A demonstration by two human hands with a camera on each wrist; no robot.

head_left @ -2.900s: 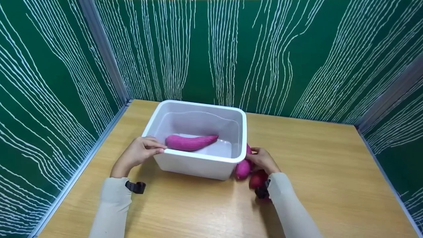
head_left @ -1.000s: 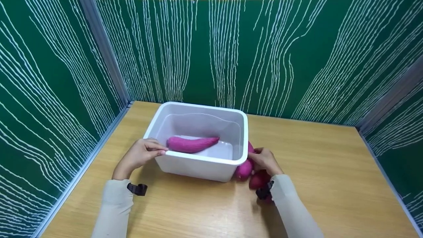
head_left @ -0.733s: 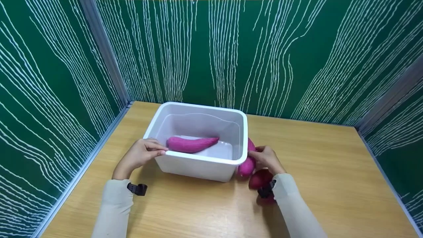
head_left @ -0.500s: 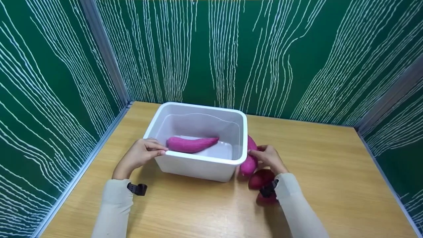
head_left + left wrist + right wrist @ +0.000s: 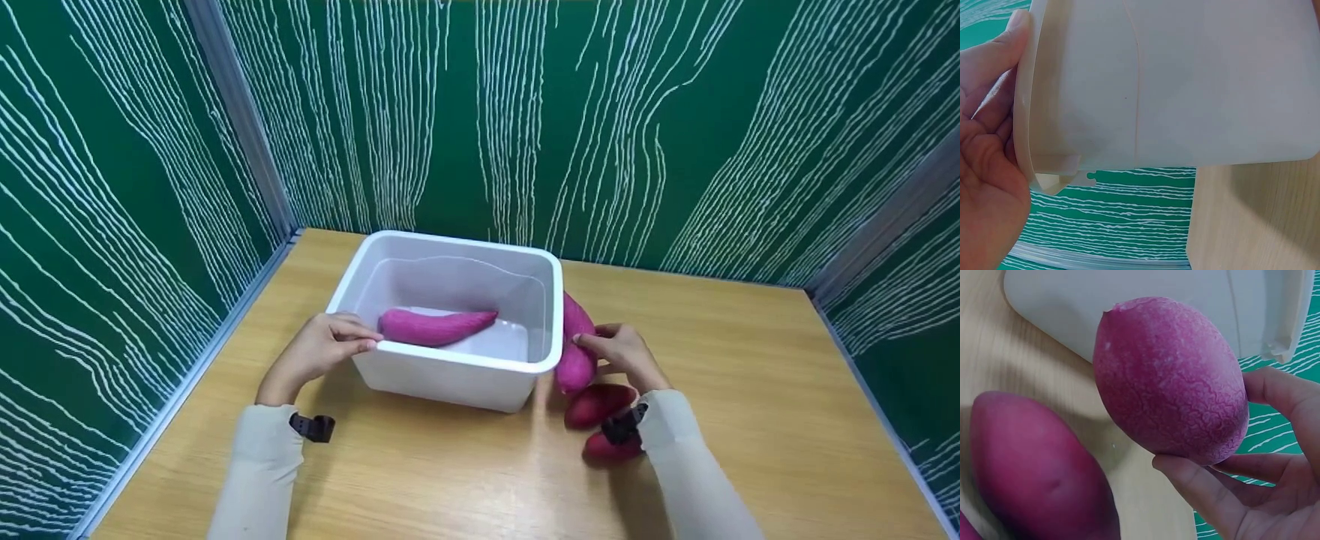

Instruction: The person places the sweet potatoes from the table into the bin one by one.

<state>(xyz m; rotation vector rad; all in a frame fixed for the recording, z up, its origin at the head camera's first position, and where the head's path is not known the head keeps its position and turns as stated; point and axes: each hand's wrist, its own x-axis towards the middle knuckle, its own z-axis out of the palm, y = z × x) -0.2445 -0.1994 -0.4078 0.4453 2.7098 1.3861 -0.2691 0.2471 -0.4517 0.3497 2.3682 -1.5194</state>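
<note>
In the head view, my left hand grips the front left rim of a white plastic bin. The left wrist view shows the thumb and fingers either side of that rim. A long pink sweet potato with a tapered tip lies on the bin's floor. Just right of the bin, my right hand pinches another pink sweet potato between thumb and fingers. Up close in the right wrist view, the held sweet potato has wrinkled, pale-mottled skin at its blunt end. Its far end passes behind the bin's rim.
Two red sweet potatoes lie on the wooden table by my right wrist: one nearer the bin, the other partly under the wrist camera. Green panels with white lines enclose the table's back and sides.
My right hand has moved right and slightly up with the sweet potato, more of which shows beside the bin. The red sweet potatoes are less covered. My left hand keeps its hold on the rim.
</note>
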